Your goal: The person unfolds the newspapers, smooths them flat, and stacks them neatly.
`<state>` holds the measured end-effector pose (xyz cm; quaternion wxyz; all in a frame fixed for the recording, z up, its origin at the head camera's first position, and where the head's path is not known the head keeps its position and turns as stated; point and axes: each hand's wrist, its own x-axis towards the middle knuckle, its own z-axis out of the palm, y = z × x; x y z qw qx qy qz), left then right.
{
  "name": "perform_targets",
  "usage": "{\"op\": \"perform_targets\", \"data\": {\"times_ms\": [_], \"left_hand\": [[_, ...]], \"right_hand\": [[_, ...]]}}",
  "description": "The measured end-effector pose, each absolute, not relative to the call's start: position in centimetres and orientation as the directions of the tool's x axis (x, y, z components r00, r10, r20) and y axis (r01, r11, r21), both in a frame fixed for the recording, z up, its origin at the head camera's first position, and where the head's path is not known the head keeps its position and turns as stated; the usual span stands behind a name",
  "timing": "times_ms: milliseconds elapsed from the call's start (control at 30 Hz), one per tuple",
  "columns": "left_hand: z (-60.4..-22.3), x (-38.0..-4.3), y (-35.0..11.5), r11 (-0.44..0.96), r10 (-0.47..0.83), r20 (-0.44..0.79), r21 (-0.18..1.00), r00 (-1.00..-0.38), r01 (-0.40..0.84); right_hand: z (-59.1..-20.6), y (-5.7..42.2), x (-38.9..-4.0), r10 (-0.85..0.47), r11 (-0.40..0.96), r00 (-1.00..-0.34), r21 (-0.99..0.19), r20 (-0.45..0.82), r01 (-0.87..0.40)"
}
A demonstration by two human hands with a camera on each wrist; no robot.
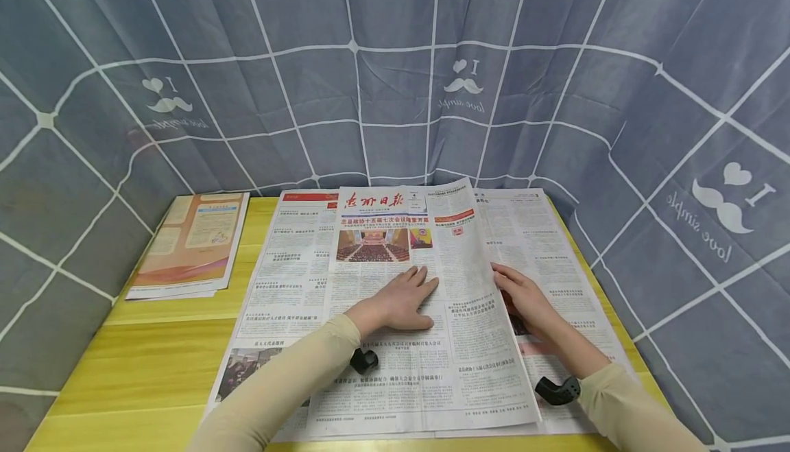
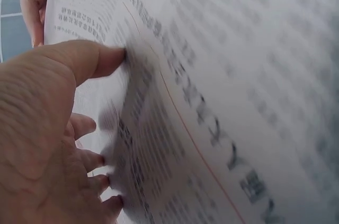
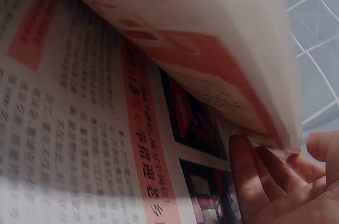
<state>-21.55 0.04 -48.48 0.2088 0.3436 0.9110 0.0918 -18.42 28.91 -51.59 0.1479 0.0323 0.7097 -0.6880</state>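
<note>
A folded newspaper [image 1: 382, 342] with a red masthead lies over a wider spread newspaper [image 1: 280, 301]. My left hand [image 1: 401, 301] rests palm down on its front page, fingers spread. In the left wrist view, the thumb and fingertips of that left hand [image 2: 47, 123] touch the printed sheet. At the folded paper's right edge is my right hand [image 1: 527, 301], its fingertips right at the edge. The right wrist view has the page [image 3: 228, 70] raised above a lower sheet [image 3: 95, 144], with the right hand's fingers [image 3: 246, 166] at its underside and the thumb apart.
An orange-pink booklet [image 1: 197, 246] lies at the left of the yellow wooden table [image 1: 123, 356]. A grey curtain with white grid lines [image 1: 395, 88] encloses the back and sides. Black wrist devices [image 1: 558, 390] sit by both sleeves.
</note>
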Motion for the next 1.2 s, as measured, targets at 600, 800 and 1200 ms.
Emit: {"op": "perform_targets", "data": {"times_ms": [600, 800, 1200], "left_hand": [[-48.2, -20.7, 3.8, 0.574, 0.637, -0.197, 0.767, -0.745, 0.288], [-47.8, -20.0, 4.7, 0.499, 0.592, -0.172, 0.845, -0.787, 0.190], [-47.9, -19.6, 5.7, 0.481, 0.530, -0.183, 0.869, -0.828, 0.116]], "right_hand": [[-51.6, 27.8, -18.1, -0.153, -0.019, -0.970, -0.981, -0.190, 0.195], [-51.3, 27.2, -18.0, -0.145, -0.020, -0.969, -0.979, -0.198, 0.203], [-51.2, 25.9, -18.0, -0.084, 0.123, -0.984, -0.981, -0.158, 0.147]]}}
